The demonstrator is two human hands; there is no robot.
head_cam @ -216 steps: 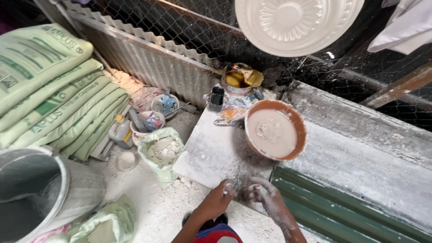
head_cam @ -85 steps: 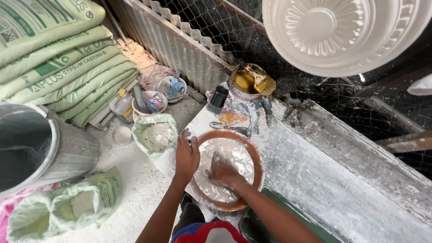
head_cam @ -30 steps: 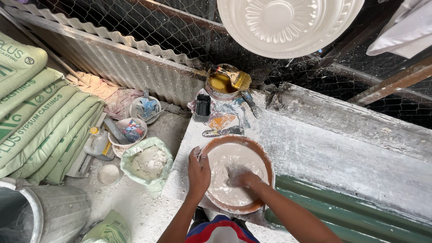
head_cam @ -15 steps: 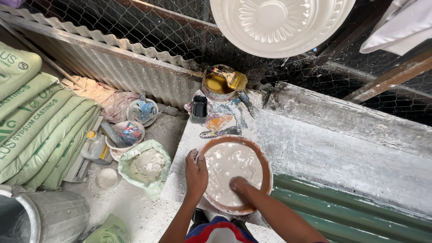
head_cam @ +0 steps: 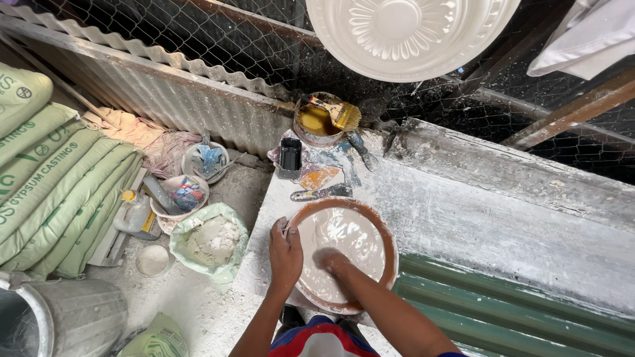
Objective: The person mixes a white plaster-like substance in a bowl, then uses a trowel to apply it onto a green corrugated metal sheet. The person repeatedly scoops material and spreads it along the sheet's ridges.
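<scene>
Head view gives me two hands over one round brown-rimmed basin of white plaster, which sits at the near left corner of the dusty tabletop. My left hand clasps the basin's left rim, fingers curled over the edge. My right hand is down in the wet mix, coated white; I cannot tell whether its fingers are spread or clenched.

Behind the basin on the tabletop I count one yellow tub with one brush across it, one small black box and one scraper.

Down on the floor to the left sit one open sack of powder, two small bowls of odds and ends, one grey bucket and a stack of green-printed bags. One white moulded disc hangs overhead against the wire mesh.
</scene>
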